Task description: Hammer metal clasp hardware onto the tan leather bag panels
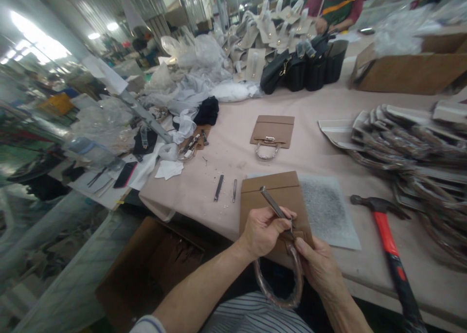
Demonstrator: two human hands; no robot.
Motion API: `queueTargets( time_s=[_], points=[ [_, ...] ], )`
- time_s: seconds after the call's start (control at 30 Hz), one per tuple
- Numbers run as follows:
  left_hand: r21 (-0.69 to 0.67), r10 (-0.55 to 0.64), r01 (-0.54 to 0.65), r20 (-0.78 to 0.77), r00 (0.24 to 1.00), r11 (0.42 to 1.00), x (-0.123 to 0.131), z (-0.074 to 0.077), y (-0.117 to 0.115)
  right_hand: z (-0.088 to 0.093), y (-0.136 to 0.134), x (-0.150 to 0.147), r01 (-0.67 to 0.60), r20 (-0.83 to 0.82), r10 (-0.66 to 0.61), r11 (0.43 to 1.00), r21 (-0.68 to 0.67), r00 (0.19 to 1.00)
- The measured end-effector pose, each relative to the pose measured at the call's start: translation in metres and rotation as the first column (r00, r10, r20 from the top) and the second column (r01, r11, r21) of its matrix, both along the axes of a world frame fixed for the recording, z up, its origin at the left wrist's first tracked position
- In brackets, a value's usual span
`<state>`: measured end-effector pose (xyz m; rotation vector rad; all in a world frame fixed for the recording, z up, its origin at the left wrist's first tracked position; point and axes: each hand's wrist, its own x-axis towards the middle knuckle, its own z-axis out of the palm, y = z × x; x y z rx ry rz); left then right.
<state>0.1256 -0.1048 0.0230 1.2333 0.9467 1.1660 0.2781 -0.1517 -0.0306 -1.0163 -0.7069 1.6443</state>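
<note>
My left hand is closed around a slim metal punch, held at a slant with its lower end at a brown bag panel. The panel lies near the table edge, and its plastic-wrapped handle hangs over my lap. My right hand grips the panel beside the handle's base, thumb on top and the other fingers mostly hidden. Under the panel lies a pale board with a dark, worn surface. To the right rests a hammer with a red and black handle.
Two metal tools lie left of the panel among small bits. A finished-looking brown panel sits farther back. Stacked wrapped panels fill the right. Black bags, a cardboard box and a person are at the back.
</note>
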Motion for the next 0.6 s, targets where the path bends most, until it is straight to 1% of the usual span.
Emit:
queueTargets(
  time_s=[0.1, 0.2, 0.27, 0.33, 0.43, 0.6],
  points=[
    [0.074, 0.022, -0.016, -0.088, 0.996, 0.997, 0.001, 0.0, 0.002, 0.0, 0.001, 0.009, -0.079, 0.026, 0.078, 0.996, 0.043, 0.997],
    [0.07, 0.021, -0.014, -0.103, 0.994, 0.997, 0.001, -0.004, 0.007, -0.001, 0.004, 0.02, -0.228, 0.116, 0.215, 0.968, 0.105, 0.97],
    [0.058, 0.013, -0.007, -0.093, 0.996, 0.998, 0.0, -0.006, 0.011, -0.003, 0.008, 0.024, -0.277, 0.157, 0.258, 0.954, 0.116, 0.953],
    [0.049, 0.009, -0.005, -0.085, 0.996, 0.999, 0.0, -0.007, 0.013, -0.005, 0.01, 0.024, -0.265, 0.172, 0.244, 0.957, 0.114, 0.954],
    [0.038, 0.013, -0.009, -0.103, 0.995, 0.999, 0.0, -0.006, 0.014, -0.008, 0.011, 0.021, -0.206, 0.189, 0.183, 0.973, 0.107, 0.965],
    [0.045, 0.025, -0.02, -0.115, 0.993, 0.999, -0.001, -0.002, 0.012, -0.005, 0.01, 0.013, -0.152, 0.186, 0.133, 0.984, 0.091, 0.973]
  ],
)
